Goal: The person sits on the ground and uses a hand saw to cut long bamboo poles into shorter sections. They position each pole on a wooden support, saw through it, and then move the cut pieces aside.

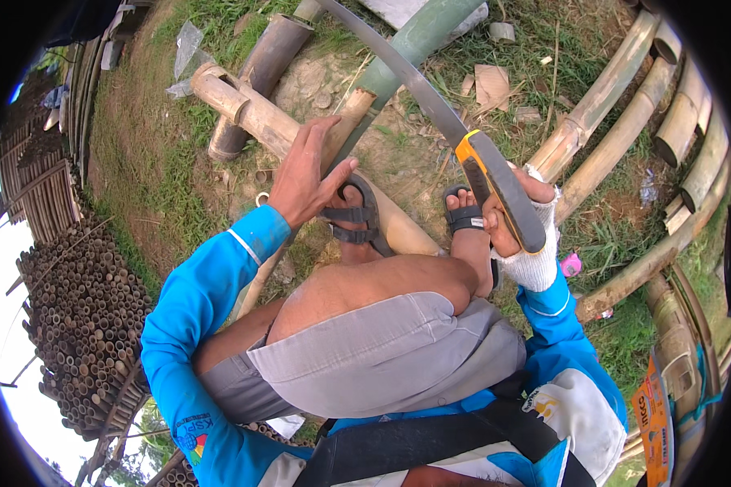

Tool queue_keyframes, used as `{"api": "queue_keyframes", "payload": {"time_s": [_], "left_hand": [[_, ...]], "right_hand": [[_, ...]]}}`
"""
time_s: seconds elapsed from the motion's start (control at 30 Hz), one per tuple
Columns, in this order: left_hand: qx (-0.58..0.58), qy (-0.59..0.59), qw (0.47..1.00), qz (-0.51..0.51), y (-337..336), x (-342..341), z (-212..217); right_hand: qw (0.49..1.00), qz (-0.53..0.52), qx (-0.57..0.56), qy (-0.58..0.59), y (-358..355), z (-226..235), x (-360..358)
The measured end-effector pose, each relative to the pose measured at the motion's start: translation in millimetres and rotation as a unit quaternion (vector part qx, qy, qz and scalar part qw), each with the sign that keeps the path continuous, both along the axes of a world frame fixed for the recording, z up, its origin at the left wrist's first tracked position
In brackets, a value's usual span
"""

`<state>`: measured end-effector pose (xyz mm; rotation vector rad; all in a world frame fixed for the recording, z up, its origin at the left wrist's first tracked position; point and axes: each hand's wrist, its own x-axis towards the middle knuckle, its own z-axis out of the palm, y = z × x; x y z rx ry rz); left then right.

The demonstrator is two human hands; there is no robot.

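My left hand (307,177) is wrapped over a slim tan bamboo pole (351,115), which passes between thumb and fingers near its cut upper end. My right hand (526,217), in a white fingerless knit glove, grips the black and yellow handle of a hand saw (502,188). The saw's long curved blade (406,71) points up and to the left, crossing in front of a thick green bamboo pole (418,40). Beneath my left hand runs a thicker tan bamboo pole (256,112) with a notch near its end, continuing down past my sandalled foot.
A dark bamboo length (272,53) lies beyond the notched pole. Several long bamboo poles (581,134) rest on the grass at right. A large stack of bamboo (89,316) stands far left. An orange cardboard sleeve (651,422) is at lower right; clear plastic (188,53) lies at upper left.
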<state>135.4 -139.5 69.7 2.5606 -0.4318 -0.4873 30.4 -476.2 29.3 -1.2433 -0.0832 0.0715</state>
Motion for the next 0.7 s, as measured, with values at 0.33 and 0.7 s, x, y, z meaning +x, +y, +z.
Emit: {"api": "queue_keyframes", "payload": {"time_s": [0.33, 0.7], "left_hand": [[-0.094, -0.084, 0.986, 0.11, -28.0, 27.7, -63.0], [0.15, -0.065, 0.963, 0.215, -57.9, 45.3, -81.0]], "right_hand": [[0.977, 0.057, 0.023, 0.204, -27.3, -32.3, -17.6], [0.968, 0.072, 0.089, 0.221, -11.0, -46.2, 4.9]]}}
